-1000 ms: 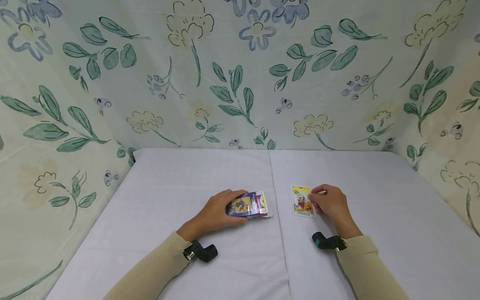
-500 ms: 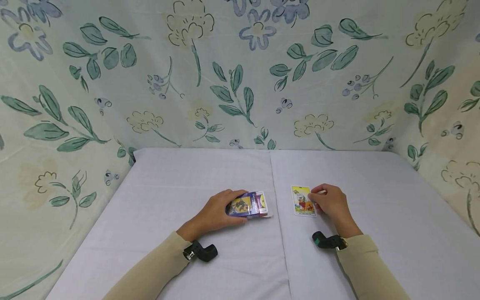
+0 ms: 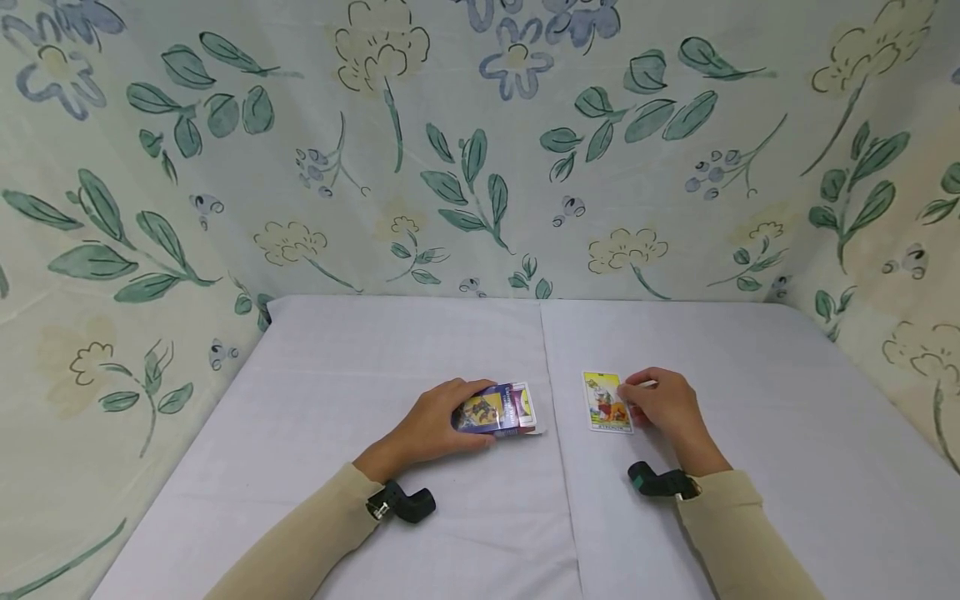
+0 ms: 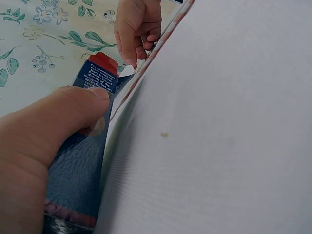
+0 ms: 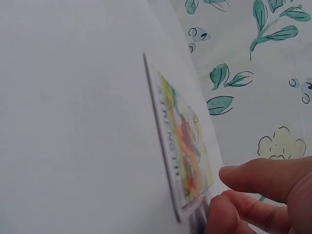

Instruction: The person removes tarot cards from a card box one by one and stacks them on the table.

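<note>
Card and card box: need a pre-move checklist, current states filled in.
1. Left hand gripping card box: ok.
2. Card face up: ok, picture side shows.
3. Card apart from box: ok, bare white cloth between them.
4. Right hand at card's right edge: ok.
5. Card pinched firmly: cannot tell, contact of fingers and card unclear.
6. Box end open: ok, red flap sticks out in left wrist view.

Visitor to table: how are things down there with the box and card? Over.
Left hand gripping blue box. Right hand at right edge of card, pinch unclear. Card face up. Between box and card, only a crease in white cloth visible.
</note>
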Tool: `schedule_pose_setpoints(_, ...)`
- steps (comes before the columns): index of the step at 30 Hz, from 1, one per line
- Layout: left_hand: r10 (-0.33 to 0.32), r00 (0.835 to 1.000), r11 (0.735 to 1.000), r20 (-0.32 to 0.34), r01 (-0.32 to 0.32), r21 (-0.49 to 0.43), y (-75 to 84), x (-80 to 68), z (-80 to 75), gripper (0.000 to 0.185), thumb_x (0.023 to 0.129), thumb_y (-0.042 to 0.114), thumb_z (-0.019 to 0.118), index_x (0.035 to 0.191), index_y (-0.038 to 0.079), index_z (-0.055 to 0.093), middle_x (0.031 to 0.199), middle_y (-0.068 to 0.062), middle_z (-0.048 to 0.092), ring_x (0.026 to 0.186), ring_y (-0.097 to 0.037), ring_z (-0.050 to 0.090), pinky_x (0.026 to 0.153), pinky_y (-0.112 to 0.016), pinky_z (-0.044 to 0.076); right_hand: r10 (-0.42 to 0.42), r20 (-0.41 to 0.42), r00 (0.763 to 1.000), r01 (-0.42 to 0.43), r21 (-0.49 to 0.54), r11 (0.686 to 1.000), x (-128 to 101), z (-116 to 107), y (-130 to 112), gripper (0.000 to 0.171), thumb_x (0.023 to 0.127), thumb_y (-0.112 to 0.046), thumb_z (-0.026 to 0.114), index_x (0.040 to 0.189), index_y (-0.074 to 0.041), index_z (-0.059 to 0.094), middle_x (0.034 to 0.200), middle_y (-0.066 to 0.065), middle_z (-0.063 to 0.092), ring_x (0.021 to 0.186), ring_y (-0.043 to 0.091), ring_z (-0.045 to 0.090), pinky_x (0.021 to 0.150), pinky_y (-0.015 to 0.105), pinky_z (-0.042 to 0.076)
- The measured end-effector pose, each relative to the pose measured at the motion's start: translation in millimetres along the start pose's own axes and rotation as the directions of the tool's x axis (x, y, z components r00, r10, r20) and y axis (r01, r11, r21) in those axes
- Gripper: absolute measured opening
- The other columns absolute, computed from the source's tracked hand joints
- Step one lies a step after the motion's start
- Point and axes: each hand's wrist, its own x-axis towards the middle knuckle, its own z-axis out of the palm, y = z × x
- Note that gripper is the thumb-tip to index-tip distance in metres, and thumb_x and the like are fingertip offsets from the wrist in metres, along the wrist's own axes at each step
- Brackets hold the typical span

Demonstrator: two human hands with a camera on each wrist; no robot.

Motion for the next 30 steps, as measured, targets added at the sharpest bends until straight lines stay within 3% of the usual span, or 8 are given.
schedule_pose_setpoints(10,-0.005,1.0,1.0,0.012,0.005,0.004,2.9,1.7,-1.6,0.078,0.075,0.059,0.074,0.143,0.033,0.045,0.111,0.01,0.056,0.092,-0.007,0.049,0.08,-0.028,0.042,0.002,-0.008,1.0,-0.002,0.032,0.999,1.6,-7.5,-2.1,0.036,0.093,-0.025,0.061,0.119,0.0,0.057,0.096,0.019,0.061,0.069,0.023,0.06,0.055,0.02,0.049)
schedule_pose_setpoints(19,-0.016,1.0,1.0,0.013,0.016,0.003,2.6,0.5,-1.6,0.078,0.075,0.058,0.074,0.143,0.033,0.045,0.107,0.01,0.055,0.09,-0.008,0.049,0.078,-0.028,0.042,0.006,0.0,1.0,-0.006,0.074,0.997,-1.2,-5.0,-4.8,0.035,0.094,-0.024,0.062,0.12,0.0,0.058,0.099,0.02,0.059,0.069,0.024,0.062,0.06,0.023,0.052)
schedule_pose_setpoints(30,-0.02,1.0,1.0,0.014,0.02,0.001,3.0,0.5,-2.2,0.078,0.075,0.058,0.074,0.143,0.033,0.045,0.109,0.01,0.056,0.091,-0.007,0.049,0.079,-0.028,0.042,-0.008,-0.012,1.0,0.009,0.064,0.998,-1.1,-5.1,-4.7,0.036,0.094,-0.025,0.062,0.12,0.0,0.058,0.098,0.019,0.06,0.069,0.023,0.062,0.064,0.024,0.052)
